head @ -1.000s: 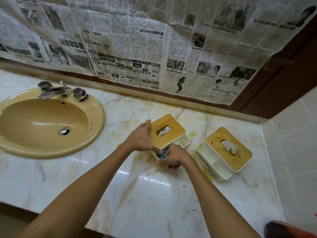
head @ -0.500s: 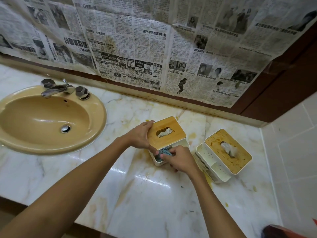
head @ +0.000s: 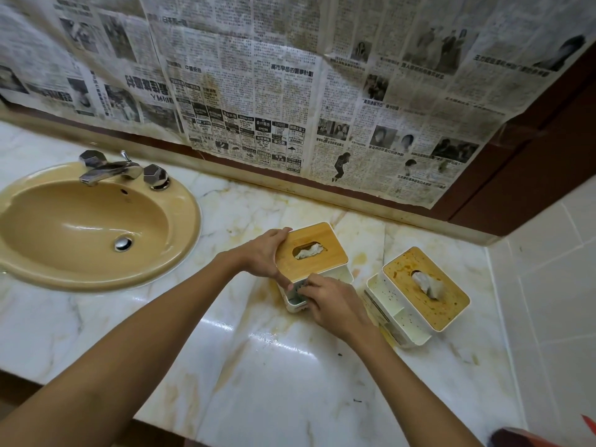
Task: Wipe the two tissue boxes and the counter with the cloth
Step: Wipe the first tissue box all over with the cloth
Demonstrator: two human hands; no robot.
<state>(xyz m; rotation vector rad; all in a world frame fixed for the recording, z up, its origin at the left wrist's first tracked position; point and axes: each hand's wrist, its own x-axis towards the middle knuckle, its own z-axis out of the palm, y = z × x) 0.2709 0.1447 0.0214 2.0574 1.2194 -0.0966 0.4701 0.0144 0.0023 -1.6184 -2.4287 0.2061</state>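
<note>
The left hand [head: 263, 254] grips the left edge of the clean-lidded tissue box [head: 309, 235]. The right hand [head: 333, 303], curled at its front compartment, pinches what seems the cloth [head: 296, 294], mostly hidden under it. The stained tissue box [head: 429, 304] stands on the counter [head: 258, 366], right of both hands.

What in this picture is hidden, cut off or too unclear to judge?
The cloth: head view, mostly covered by the right hand; only a dark bit shows.
The left tissue box, front side: head view, hidden behind the left hand and right hand.
A red object: head view, cut off by the bottom right edge.
The newspaper small print: head view, too small to read.
</note>
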